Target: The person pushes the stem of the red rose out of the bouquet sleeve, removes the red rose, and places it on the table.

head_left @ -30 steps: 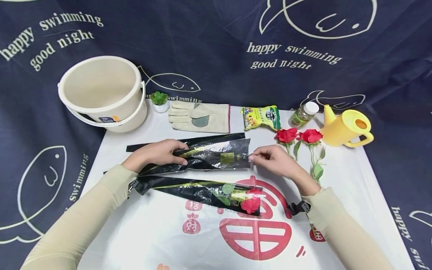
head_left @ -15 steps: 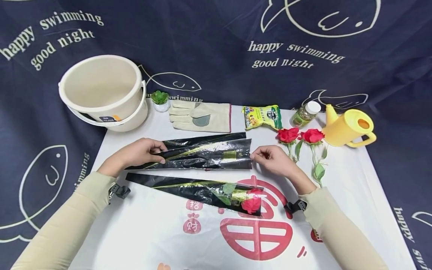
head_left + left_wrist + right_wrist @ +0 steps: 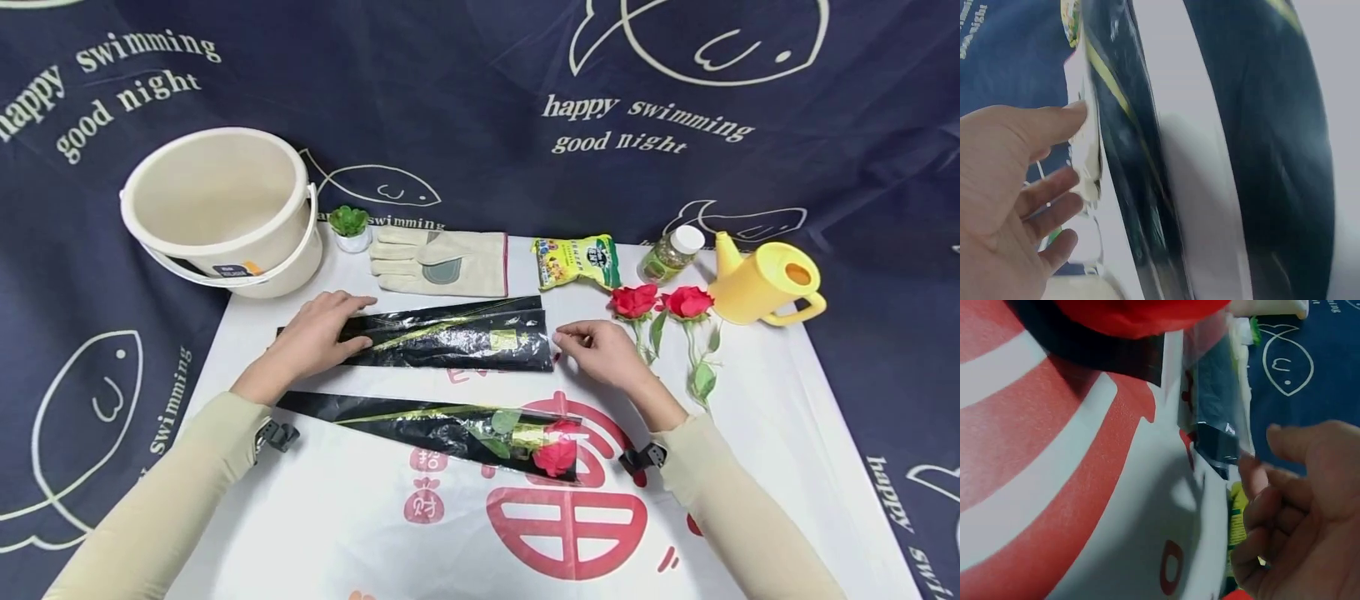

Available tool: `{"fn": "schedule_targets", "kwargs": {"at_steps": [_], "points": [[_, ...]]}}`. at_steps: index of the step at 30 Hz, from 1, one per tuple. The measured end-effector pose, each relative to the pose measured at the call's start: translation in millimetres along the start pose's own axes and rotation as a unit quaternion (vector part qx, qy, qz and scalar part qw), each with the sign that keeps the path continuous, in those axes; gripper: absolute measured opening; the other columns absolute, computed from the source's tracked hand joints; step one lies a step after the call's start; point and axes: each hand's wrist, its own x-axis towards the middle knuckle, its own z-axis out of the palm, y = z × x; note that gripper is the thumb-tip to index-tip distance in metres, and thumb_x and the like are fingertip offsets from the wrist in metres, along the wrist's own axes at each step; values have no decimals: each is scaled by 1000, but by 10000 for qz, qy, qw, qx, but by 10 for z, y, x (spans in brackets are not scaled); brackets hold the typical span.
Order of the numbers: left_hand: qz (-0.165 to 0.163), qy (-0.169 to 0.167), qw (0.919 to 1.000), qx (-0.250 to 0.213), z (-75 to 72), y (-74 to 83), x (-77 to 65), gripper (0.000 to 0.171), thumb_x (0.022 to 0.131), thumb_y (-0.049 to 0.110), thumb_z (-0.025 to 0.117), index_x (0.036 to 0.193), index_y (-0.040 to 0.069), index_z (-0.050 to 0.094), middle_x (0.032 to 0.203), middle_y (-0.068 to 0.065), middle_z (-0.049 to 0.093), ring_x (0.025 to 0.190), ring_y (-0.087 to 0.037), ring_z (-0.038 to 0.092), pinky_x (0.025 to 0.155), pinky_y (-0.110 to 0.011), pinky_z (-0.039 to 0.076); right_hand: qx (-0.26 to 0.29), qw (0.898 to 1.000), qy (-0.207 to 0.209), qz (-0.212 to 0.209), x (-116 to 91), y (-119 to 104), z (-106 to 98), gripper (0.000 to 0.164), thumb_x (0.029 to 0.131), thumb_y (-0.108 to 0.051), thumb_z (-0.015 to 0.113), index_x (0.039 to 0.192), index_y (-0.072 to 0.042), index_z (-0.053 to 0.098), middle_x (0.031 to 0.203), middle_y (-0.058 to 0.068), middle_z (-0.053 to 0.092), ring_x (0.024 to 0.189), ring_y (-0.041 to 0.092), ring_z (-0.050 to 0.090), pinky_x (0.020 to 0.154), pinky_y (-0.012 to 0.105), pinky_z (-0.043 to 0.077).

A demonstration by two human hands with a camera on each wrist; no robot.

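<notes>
Two black flower sleeves with gold stripes lie one partly over the other; the nearer, upper sleeve [image 3: 465,343] carries a gold label. Over their left ends is my left hand [image 3: 315,337], its thumb and fingers apart; the left wrist view shows nothing in that hand [image 3: 1016,181]. Just off the sleeve's wide right end is my right hand [image 3: 603,354], with loosely bent fingers. Its thumb stands apart from the fingers in the right wrist view, where the hand [image 3: 1310,494] grips nothing. Closer to me lies a wrapped rose [image 3: 557,450] in another black sleeve [image 3: 420,423].
Two loose red roses [image 3: 633,302] lie at the right, near a yellow watering can [image 3: 768,283] and a jar [image 3: 671,254]. Along the back are a yellow packet [image 3: 576,262], work gloves [image 3: 442,262], a small potted plant [image 3: 350,229] and a beige bucket [image 3: 225,208].
The left hand slid left along the sleeve, then lifted its fingers off. The right hand let go of the sleeve's wide end, and the sleeve has settled flatter on the table.
</notes>
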Motion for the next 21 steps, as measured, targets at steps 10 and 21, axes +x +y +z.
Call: {"fn": "schedule_targets", "kwargs": {"at_steps": [10,21], "points": [[1103,-70,9921,-594,306,715,-328,62,82,41,69,135,16,49,139,-7,42,125,-23,38,101,-46,30,-549,9861,101,-1563,-570,-327,74,45,87,-43,63,123,-17,60,123,-3,57,105,15,55,84,38,46],[1376,-706,9880,40,576,943,-470,70,74,41,76,134,16,51,131,-6,49,115,-25,46,96,-44,36,-1645,9484,-890,-2562,-871,-540,450,64,77,-42,74,132,-17,54,131,6,51,118,21,47,96,45,36]]}}
